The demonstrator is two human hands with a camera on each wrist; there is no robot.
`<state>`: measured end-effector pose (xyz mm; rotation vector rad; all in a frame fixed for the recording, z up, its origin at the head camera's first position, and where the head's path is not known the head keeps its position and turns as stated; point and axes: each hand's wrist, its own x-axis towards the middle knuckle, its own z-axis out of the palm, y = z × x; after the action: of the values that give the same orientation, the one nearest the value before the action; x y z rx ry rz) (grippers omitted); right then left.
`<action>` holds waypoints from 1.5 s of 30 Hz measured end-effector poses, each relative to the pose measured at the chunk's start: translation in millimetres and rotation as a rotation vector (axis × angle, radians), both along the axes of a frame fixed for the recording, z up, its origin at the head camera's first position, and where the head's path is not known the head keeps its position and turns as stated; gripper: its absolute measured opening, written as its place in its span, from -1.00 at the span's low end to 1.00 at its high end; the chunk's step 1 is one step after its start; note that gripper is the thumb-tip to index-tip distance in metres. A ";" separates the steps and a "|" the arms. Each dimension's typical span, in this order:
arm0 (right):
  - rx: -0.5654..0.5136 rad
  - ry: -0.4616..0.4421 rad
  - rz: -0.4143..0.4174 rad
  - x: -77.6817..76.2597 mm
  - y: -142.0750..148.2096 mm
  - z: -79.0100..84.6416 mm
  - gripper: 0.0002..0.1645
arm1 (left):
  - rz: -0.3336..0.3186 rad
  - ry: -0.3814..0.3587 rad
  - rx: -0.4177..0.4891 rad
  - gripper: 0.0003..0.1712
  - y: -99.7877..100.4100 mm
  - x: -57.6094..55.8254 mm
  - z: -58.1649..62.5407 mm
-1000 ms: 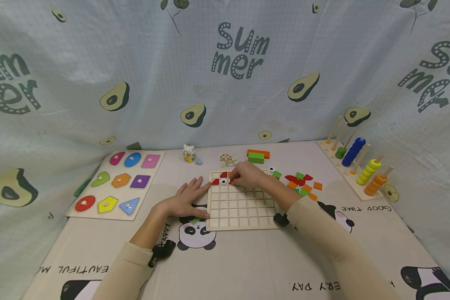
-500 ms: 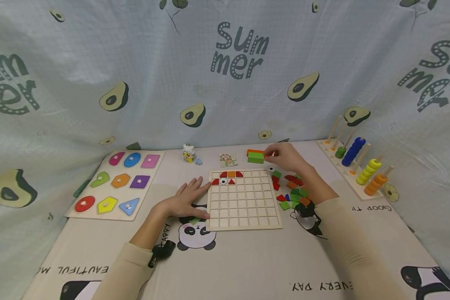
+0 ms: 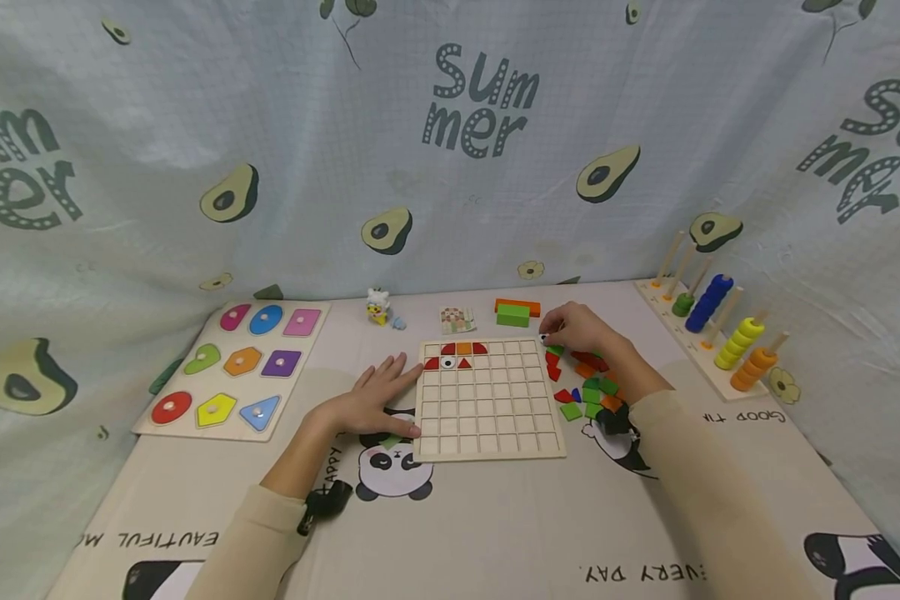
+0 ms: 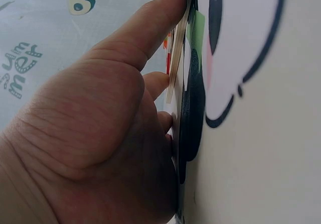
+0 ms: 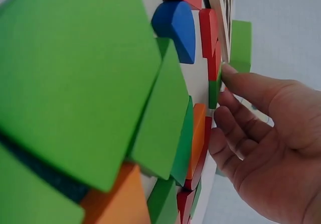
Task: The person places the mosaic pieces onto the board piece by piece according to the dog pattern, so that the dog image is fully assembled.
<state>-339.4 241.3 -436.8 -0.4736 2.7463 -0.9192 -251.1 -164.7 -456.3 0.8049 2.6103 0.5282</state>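
A wooden grid board [image 3: 487, 417] lies flat on the table, with red, orange and eye-patterned pieces set in its top two rows at the left. My left hand [image 3: 371, 398] rests with spread fingers beside it, thumb and index finger at its left edge. In the left wrist view the thumb [image 4: 145, 30] lies against that edge. At the board's top right corner, my right hand [image 3: 576, 329] pinches a small white eye piece [image 3: 543, 338] between its fingertips. That piece is hidden in the right wrist view, where curled fingers [image 5: 230, 121] reach past several coloured blocks.
Loose green, red, orange and blue pieces [image 3: 591, 396] lie right of the board. Behind it are green and orange blocks [image 3: 512, 315], a picture card [image 3: 457, 320] and a small figurine [image 3: 377, 306]. A shape puzzle [image 3: 232, 400] lies left; a peg stacker [image 3: 720, 375] stands right.
My right hand has left a red triangle in the board's second row, moved right past the green and orange blocks, then come down to the eye piece. My left hand has stayed put.
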 end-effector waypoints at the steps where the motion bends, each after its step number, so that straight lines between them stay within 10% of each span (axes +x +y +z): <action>1: 0.000 0.002 -0.002 -0.6 -0.4 -0.8 -0.83 | 0.001 -0.002 0.000 0.25 -0.1 0.1 0.2; 13: -0.150 0.038 0.014 -0.3 -2.2 7.6 -0.90 | 0.015 0.008 -0.011 0.23 -2.4 3.0 2.1; 20: -0.247 0.023 0.222 2.5 -22.5 20.9 -0.82 | 0.014 0.000 0.011 0.23 -3.9 4.6 4.2; 29: -0.137 0.016 0.420 8.6 -79.3 24.0 -0.84 | 0.011 0.000 0.008 0.23 -2.4 3.4 2.7; 45: 0.001 0.020 0.411 4.9 -108.6 11.8 -0.90 | 0.010 -0.022 0.015 0.22 -0.9 1.6 4.3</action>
<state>-334.5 132.7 -425.0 -1.0022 2.5194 -0.8075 -249.5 -165.5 -452.0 0.7874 2.5948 0.5568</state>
